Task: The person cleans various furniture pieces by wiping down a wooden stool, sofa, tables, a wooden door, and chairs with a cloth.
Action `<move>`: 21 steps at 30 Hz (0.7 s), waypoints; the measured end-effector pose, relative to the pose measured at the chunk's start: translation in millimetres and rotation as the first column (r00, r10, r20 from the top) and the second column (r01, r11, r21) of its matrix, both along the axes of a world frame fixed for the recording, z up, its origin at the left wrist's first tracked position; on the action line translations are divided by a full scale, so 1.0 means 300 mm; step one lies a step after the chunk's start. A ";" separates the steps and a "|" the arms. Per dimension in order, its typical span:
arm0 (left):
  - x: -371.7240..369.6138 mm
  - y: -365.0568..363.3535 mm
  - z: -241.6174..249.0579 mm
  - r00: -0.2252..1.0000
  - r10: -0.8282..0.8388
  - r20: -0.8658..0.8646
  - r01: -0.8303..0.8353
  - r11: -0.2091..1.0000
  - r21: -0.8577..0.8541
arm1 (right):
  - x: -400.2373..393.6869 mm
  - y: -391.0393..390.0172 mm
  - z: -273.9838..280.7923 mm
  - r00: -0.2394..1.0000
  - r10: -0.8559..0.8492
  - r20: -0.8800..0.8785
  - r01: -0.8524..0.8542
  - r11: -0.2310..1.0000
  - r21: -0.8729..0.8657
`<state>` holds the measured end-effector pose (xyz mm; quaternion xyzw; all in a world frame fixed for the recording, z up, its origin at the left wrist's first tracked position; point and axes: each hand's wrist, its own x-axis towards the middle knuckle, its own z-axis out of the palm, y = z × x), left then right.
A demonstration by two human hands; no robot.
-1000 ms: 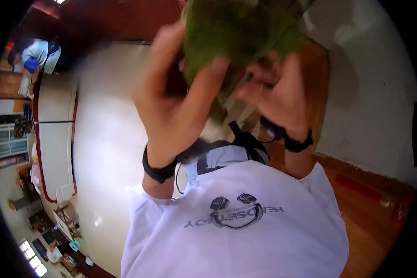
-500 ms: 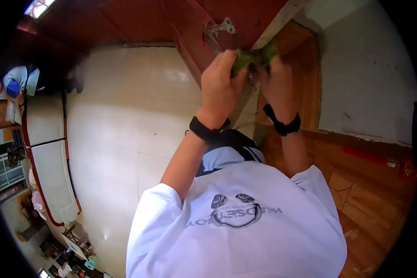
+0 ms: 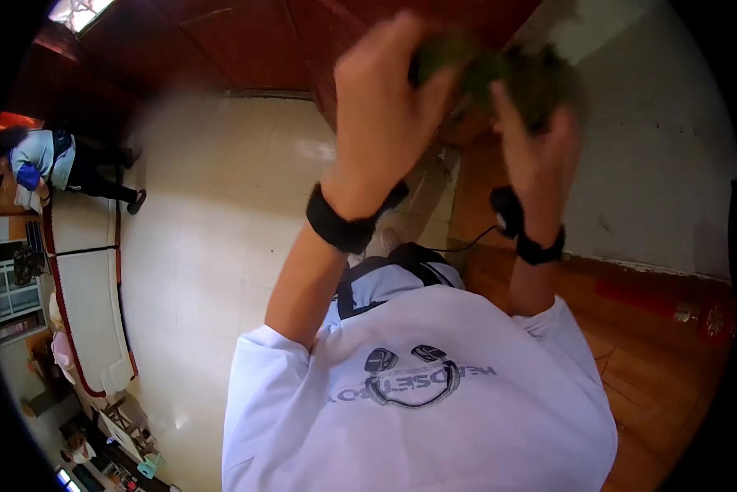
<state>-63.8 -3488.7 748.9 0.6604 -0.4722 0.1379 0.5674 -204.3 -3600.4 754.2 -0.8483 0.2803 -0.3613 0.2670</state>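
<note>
A dark green, leafy-looking bundle, blurred by motion, spans the space between my two hands at the top. My left hand grips its left end, with the thumb along the near side. On the right, my right hand has its thumb and fingers around the other end; its fingertips are smeared and partly hidden by the bundle. Black bands circle both wrists, and a dark cable runs from the right one toward my waist.
Dark red panels stand ahead, with a pale wall at right. Pale floor tiles lie left, brown wooden flooring right. Another person bends over a long pale-topped table at far left.
Both hands have risen and moved farther apart with the green bundle, which now looks larger and more spread out. The other person shows more fully, legs included.
</note>
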 end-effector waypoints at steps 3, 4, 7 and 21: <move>0.100 -0.105 0.066 0.993 0.071 0.097 -0.037 0.950 -0.309 | 0.098 -0.044 0.095 0.998 -0.012 0.064 0.018 0.995 -0.100; 0.126 -0.139 0.054 0.997 0.043 0.066 -0.021 0.953 -0.303 | 0.123 -0.063 0.103 0.995 0.018 0.097 -0.007 0.993 -0.117; 0.154 -0.190 -0.062 0.991 0.120 0.053 -0.110 0.982 -0.156 | 0.173 -0.109 -0.024 0.989 0.017 0.147 0.024 0.961 -0.275; 0.232 -0.074 -0.307 0.978 0.039 -0.203 0.022 0.958 0.287 | 0.175 -0.043 -0.389 0.993 -0.021 -0.115 0.066 0.913 0.402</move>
